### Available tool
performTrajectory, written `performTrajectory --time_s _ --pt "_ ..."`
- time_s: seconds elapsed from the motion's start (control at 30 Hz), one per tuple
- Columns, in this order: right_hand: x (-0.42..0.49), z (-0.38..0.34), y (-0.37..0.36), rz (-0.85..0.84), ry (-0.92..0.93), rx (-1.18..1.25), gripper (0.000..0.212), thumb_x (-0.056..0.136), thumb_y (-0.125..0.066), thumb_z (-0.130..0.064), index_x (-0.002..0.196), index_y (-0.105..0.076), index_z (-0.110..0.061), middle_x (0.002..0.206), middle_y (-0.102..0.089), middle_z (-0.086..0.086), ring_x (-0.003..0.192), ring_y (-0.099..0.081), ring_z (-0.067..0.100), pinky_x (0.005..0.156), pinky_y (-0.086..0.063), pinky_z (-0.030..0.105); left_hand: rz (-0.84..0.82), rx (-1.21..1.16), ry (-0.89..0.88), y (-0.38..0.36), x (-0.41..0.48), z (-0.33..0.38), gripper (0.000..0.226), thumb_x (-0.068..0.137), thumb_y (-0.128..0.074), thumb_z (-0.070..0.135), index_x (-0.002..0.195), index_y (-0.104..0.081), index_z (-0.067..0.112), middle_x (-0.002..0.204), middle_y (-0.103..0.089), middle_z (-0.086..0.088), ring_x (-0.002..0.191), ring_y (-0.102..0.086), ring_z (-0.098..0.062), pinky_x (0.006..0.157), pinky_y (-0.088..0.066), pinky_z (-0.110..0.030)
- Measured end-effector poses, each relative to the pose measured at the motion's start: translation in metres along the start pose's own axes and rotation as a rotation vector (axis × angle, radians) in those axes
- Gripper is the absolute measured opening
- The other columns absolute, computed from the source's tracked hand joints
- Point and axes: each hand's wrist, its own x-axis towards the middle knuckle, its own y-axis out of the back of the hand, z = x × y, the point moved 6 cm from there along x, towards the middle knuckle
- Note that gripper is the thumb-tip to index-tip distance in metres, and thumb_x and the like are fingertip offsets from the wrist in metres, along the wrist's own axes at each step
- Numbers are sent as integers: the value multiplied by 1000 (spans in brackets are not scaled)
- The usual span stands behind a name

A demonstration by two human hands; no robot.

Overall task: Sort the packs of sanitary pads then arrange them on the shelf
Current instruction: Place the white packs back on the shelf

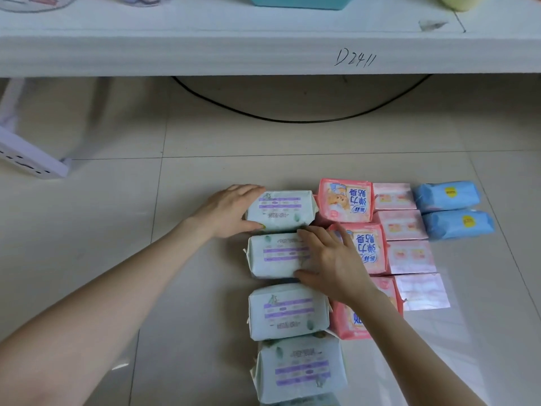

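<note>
Several pale green packs (288,310) lie in column on the floor (117,230). The left hand (231,210) grips the farthest pack (281,209), and the right hand (330,259) clasps the second pack (275,254). Judged soft, light, slippery: hold across short ends.

Both forearms are bare. On the left hand (225,210), the thumbnail beside the farthest white pack (281,209) looks yellow-green.

Black cable (292,121) curves across tiled floor (87,218).
</note>
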Motion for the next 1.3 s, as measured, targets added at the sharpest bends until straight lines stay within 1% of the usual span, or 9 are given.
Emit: performTrajectory --time_s 0.1,0.23,0.4,0.47,0.53,0.63,0.83,1.0,1.3 --pt "7 -2 -1 12 2 10 80 67 -75 -47 135 -52 -14 137 -55 3 122 -54 24 117 -16 44 -5 -43 19 1 7 -3 85 82 -71 43 151 -27 19 154 -32 3 137 -33 -20 111 -30 -33" --pt "13 -4 -2 29 17 23 84 58 -82 -44 131 -56 -9 126 -62 7 112 -59 29 115 -24 45 -7 -135 57 0 13 -6 87 76 -78 35 148 -32 18 144 -40 2 127 -44 -19 103 -38 -31" --pt "22 -8 -1 18 38 55 74 60 -81 -40 124 -60 -10 116 -65 5 109 -58 27 115 -28 41 68 -247 98 3 13 -7 74 66 -86 21 131 -52 16 127 -52 -1 113 -53 -21 94 -43 -33" --pt "24 -12 4 21 32 84 70 61 -80 -38 123 -60 -12 114 -63 3 106 -57 26 106 -35 37 100 -260 117 10 7 -12 70 66 -86 18 128 -54 14 125 -53 -3 112 -53 -23 94 -43 -35" --pt "24 -17 13 28 30 142 68 62 -81 -33 123 -59 -11 115 -61 3 105 -54 26 91 -45 36 134 -265 145 20 -3 -18 67 68 -84 17 128 -54 14 123 -53 -3 112 -53 -23 93 -43 -36" --pt "20 -24 33 42 4 225 69 63 -82 -28 124 -56 -10 116 -57 4 107 -49 25 72 -44 31 197 -281 199 43 -25 -25 65 69 -83 18 128 -54 15 121 -52 -1 111 -52 -22 90 -43 -34" --pt "2 -44 91 30 -68 311 76 63 -86 -26 129 -51 -10 120 -51 4 107 -42 23 82 -44 33 328 -330 302 99 -77 -19 67 67 -85 20 127 -54 14 119 -54 -2 103 -53 -20 80 -43 -29" --pt "-17 -69 154 -12 -85 352 78 63 -87 -24 130 -51 -7 122 -51 8 112 -42 27 92 -42 35 362 -375 359 154 -120 -1 66 64 -87 19 123 -57 18 117 -54 -1 105 -54 -20 86 -48 -32" --pt "-48 -110 297 -62 -70 367 78 62 -86 -28 130 -52 -9 118 -53 9 109 -47 30 92 -44 37 333 -388 381 284 -183 61 69 61 -89 20 122 -58 19 118 -58 -1 104 -57 -19 85 -45 -28"
